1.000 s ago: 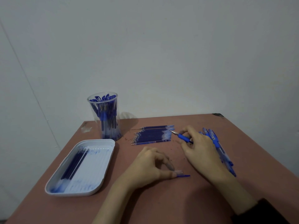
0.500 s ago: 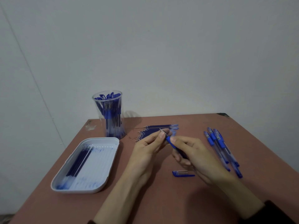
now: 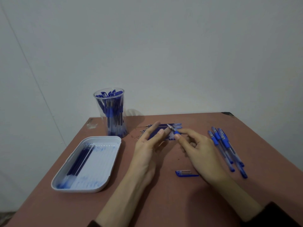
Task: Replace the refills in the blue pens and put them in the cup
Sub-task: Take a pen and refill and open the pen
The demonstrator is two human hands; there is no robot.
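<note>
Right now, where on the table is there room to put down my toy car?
The near edge of the table, between the two arms, is bare. So is the strip between the white tray and the left hand. It is crowded at the back by the cup and refills, and at the right by the loose pens and pen cap.

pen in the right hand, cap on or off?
Off. The pen in the right hand shows a bare metal tip pointing toward the left hand, and a loose blue cap lies on the table.

Tray (image 3: 105, 185) left, cup (image 3: 110, 115) behind, pens (image 3: 227, 149) right
</note>
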